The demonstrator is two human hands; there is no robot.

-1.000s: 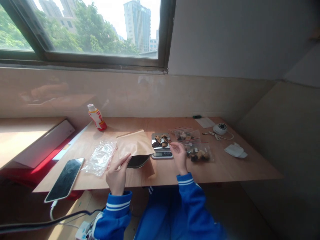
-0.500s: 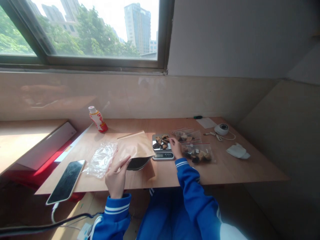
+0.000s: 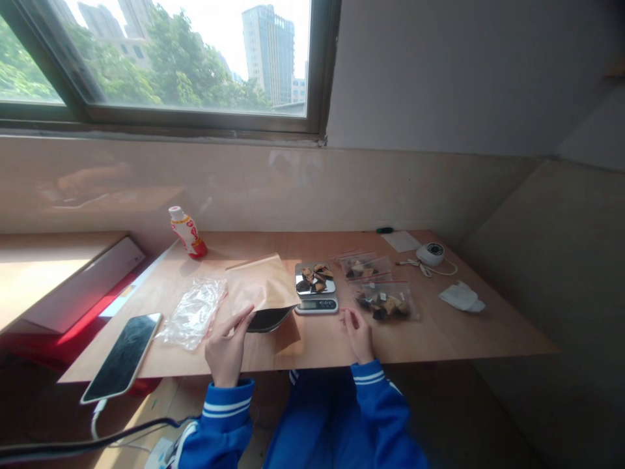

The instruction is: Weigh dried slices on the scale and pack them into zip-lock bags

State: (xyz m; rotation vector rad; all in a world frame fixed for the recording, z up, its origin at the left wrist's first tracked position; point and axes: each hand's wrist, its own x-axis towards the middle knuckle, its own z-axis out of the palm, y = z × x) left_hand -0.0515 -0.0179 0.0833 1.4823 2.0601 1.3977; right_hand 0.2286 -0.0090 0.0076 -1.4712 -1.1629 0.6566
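My left hand (image 3: 227,348) pinches the near edge of a brown kraft paper bag (image 3: 263,281). The bag lies tilted on the table, and its dark mouth gapes toward me. Just right of the bag stands a small digital kitchen scale (image 3: 317,304). Dried brown and black slices (image 3: 315,279) are heaped on its shiny plate. My right hand (image 3: 359,335) is over the table, right of and nearer than the scale. Its fingers are loosely curled and a little apart, and I see nothing held in them. Clear zip bags of similar pieces (image 3: 385,303) lie beside it.
Left of the paper bag are a crumpled clear plastic bag (image 3: 195,312), a phone (image 3: 122,358) on a cable at the table edge, and a red-and-white bottle (image 3: 188,232). At right lie a white camera-like device (image 3: 430,254), a white tissue (image 3: 461,297) and a paper sheet (image 3: 402,241).
My right hand has drawn back from the slices on the scale toward me, to the table's near side. My left hand still pinches the paper bag. The view has shifted slightly.
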